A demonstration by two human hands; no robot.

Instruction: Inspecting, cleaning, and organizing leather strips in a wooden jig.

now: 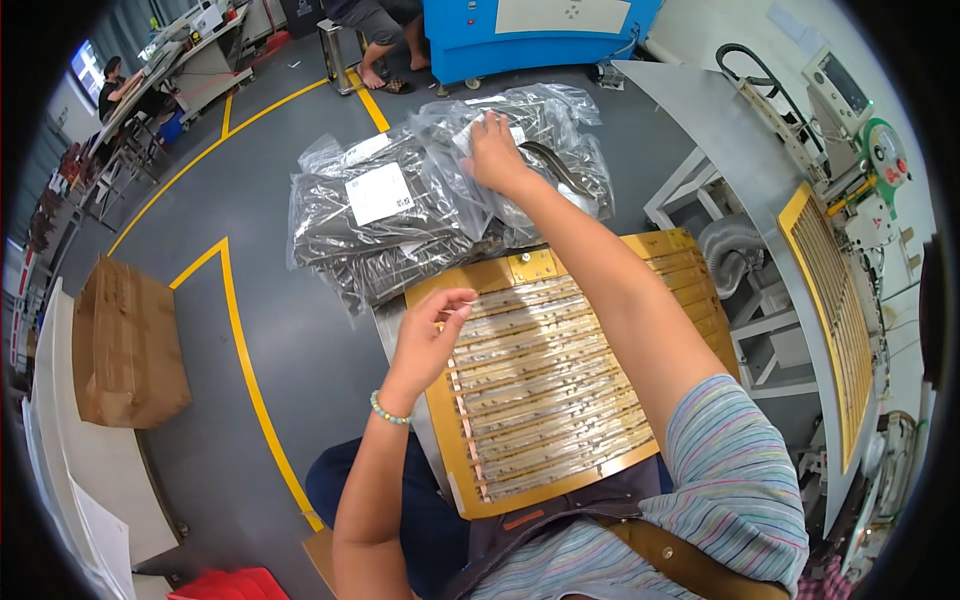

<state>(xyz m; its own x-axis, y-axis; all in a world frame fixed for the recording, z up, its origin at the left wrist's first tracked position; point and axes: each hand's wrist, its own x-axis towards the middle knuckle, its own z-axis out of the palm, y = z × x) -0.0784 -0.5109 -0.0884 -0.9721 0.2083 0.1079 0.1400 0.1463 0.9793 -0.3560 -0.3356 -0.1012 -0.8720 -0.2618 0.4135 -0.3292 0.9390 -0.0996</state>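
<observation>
My left hand (430, 335) is over the upper left corner of a yellow fixture plate (440, 440). Its thumb and fingertips are pinched together; whatever they hold is too small to make out. Rows of shiny slim strips (560, 400) lie across the plate, which rests in front of my body. Farther out, my right hand (493, 155) lies on clear plastic bags (400, 240) packed with dark strips, its fingers extended and its thumb apart. White labels (380, 193) show on the bags. Beside the right wrist, a dark curved band (555, 165) sticks out of the plastic.
A blue machine cabinet (540, 45) stands beyond the bags. On the right, a grey machine table (700, 110) carries another yellow slotted plate (830, 320). A cardboard box (130, 345) sits at left. Another person's legs (385, 45) show at the back, and one person (112, 92) sits far left.
</observation>
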